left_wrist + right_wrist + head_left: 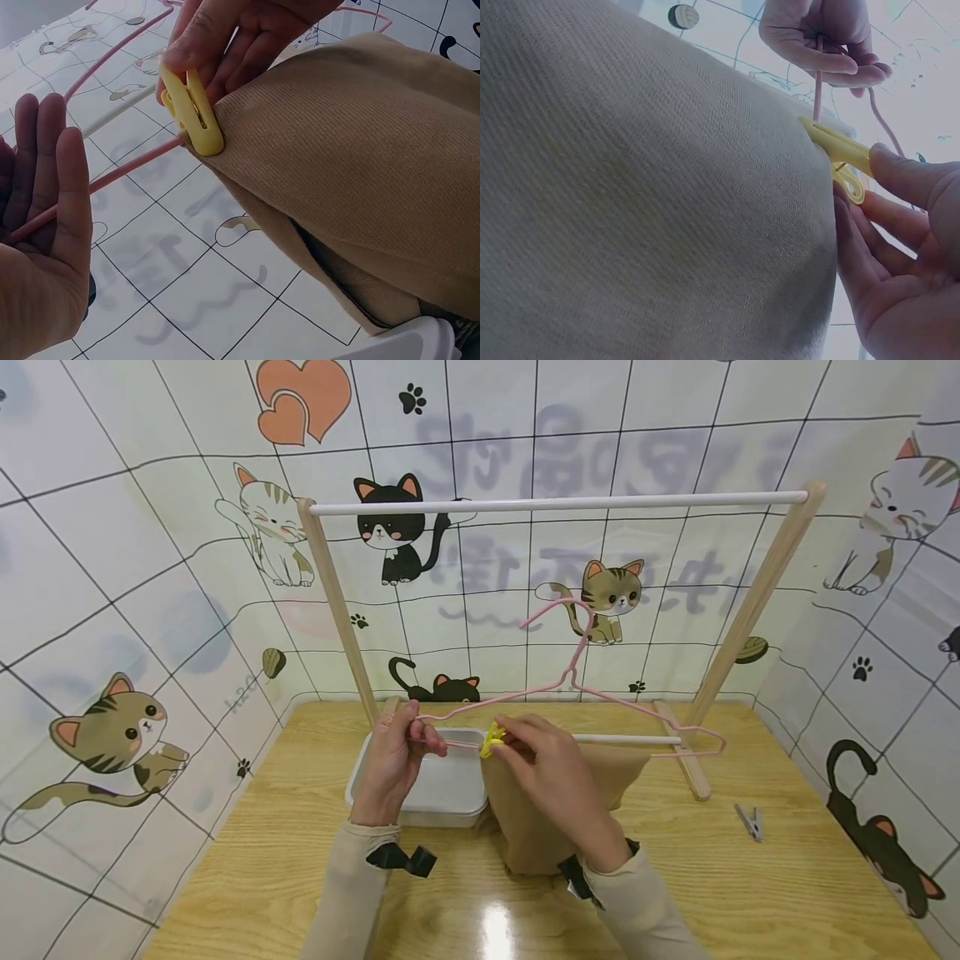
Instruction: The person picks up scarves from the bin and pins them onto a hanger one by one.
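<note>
A pink hanger (pixel 510 697) is held up over the table, its hook pointing upward. My left hand (pixel 388 764) holds its left end, with the lower bar crossing the palm in the left wrist view. Brown cloth (pixel 337 142) is draped over that lower bar and hangs down in folds. At the cloth's left top edge, a yellow clothespin (pixel 196 112) sits over fabric and bar. The right hand (pixel 558 777) pinches the clothespin's handles between thumb and fingers, covering part of the cloth in the head view.
A wooden rack with a white top rail (pixel 555 503) stands behind the hanger. Behind my left hand lies a white tray (pixel 442 818), partly hidden by the cloth. A grey clothespin (pixel 750 822) lies on the wooden table (pixel 247 860) at the right.
</note>
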The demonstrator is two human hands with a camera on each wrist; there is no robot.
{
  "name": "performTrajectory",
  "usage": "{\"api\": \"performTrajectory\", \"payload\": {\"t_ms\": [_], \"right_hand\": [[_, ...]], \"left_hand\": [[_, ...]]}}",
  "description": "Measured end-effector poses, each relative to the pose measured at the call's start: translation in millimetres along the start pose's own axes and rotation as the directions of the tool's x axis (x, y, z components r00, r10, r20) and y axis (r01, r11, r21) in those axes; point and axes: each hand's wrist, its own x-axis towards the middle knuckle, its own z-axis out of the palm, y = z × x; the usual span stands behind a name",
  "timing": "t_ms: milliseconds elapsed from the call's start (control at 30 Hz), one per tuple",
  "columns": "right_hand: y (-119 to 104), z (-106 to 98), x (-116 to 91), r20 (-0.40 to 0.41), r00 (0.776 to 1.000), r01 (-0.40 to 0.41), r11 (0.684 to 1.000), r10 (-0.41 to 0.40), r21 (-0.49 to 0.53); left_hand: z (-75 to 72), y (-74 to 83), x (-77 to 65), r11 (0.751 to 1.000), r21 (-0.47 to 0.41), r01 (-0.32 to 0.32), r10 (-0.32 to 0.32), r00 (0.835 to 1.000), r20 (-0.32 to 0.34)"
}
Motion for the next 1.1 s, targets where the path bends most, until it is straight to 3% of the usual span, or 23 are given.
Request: {"api": "performTrajectory", "payload": {"t_ms": [267, 633, 1100], "right_hand": [[1.0, 3.7, -0.2, -0.008, 1.0, -0.011, 1.0, 0.011, -0.007], [6.6, 0.7, -7.1, -0.11, 0.992, 0.061, 0.997, -0.056, 0.039], [23.4, -10.5, -19.3, -0.26, 0.955, 0.16, 0.985, -0.139, 0.064]], "left_hand": [[-0.4, -2.1, -0.1, 1.0, -0.014, -0.001, 0.0, 0.999, -0.034], [-0.9, -0.9, 0.1, 1.0, -0.019, 0.002, -0.003, 0.999, -0.045], [0.3, 0.8, -0.8, 1.0, -0.014, -0.001, 0.001, 0.999, -0.051]]}}
